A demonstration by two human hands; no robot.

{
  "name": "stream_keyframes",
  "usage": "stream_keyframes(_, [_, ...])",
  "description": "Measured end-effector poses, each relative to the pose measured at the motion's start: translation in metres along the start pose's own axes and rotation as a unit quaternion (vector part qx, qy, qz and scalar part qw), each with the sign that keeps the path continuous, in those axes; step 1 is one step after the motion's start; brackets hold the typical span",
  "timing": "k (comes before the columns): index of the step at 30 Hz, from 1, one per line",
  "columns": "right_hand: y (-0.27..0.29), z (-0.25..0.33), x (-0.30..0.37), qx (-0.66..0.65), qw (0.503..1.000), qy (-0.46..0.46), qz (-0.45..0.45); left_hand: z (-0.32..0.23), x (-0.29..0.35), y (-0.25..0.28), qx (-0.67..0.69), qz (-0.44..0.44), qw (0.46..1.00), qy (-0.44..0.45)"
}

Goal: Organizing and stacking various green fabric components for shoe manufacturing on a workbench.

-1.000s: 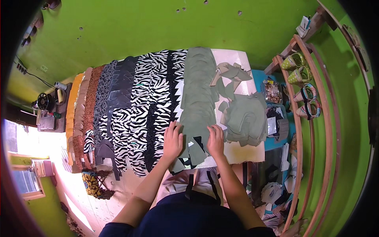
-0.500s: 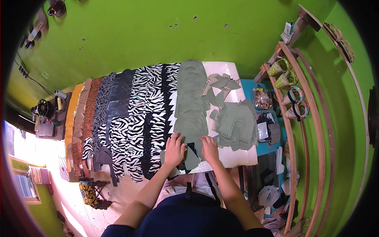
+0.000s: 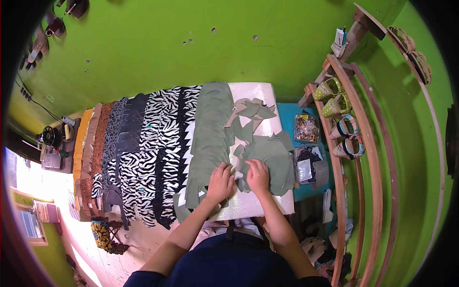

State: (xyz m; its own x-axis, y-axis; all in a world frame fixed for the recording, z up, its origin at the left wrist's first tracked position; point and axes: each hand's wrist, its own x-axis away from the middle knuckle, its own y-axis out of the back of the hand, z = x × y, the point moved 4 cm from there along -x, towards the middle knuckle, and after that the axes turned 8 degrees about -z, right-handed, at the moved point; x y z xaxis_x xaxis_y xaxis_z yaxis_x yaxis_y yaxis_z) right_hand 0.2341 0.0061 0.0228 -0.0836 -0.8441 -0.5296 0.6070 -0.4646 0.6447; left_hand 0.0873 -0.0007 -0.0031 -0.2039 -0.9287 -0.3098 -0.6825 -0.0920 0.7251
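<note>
A long row of overlapping grey-green cut pieces (image 3: 210, 129) runs down the table. My left hand (image 3: 221, 184) lies by the row's lower right edge, fingers stretched forward and holding nothing visible. On the loose pile of similar grey-green pieces (image 3: 273, 158), my right hand (image 3: 257, 176) rests at the left edge with fingers curled down. It seems to pinch a top piece, though the fingertips are partly hidden. A small white bit (image 3: 238, 175) shows between the hands. Dark scraps show under the row's near end, beside my left wrist.
Zebra-print pieces (image 3: 153, 129) and brown, grey and orange rows cover the table's left. Folded grey-green offcuts (image 3: 253, 111) lie above the pile. Right of the white tabletop (image 3: 277, 203) stand a clear box of small parts (image 3: 306, 128) and a wooden rack (image 3: 351, 158) with sandals.
My right hand has left the row's near end and moved right onto the loose pile. My left hand has slid to the row's right edge. The view has shifted to the right.
</note>
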Motion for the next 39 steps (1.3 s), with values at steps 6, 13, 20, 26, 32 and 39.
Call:
stream_keyframes(6, [0.036, -0.052, -0.024, 0.18, 0.978, -0.039, -0.1, -0.024, -0.03, -0.027, 0.032, 0.009, 0.999, -0.001])
stream_keyframes(13, [0.05, -0.091, -0.044, 0.187, 0.969, -0.115, -0.111, -0.045, -0.059, -0.051, 0.033, 0.017, 0.999, 0.013])
stream_keyframes(20, [0.055, -0.089, -0.043, 0.123, 0.986, -0.052, -0.097, -0.056, -0.073, -0.06, 0.038, 0.009, 0.999, 0.032])
stream_keyframes(26, [0.065, -0.063, -0.031, 0.016, 0.994, 0.1, -0.037, -0.06, -0.076, -0.062, 0.074, -0.04, 0.996, 0.033])
stream_keyframes(32, [0.072, -0.059, -0.026, 0.03, 0.989, 0.133, -0.048, -0.071, -0.074, -0.057, 0.106, -0.019, 0.994, -0.036])
stream_keyframes(39, [0.082, -0.069, -0.022, 0.089, 0.986, 0.109, -0.094, -0.076, -0.07, -0.058, 0.072, -0.064, 0.995, -0.026])
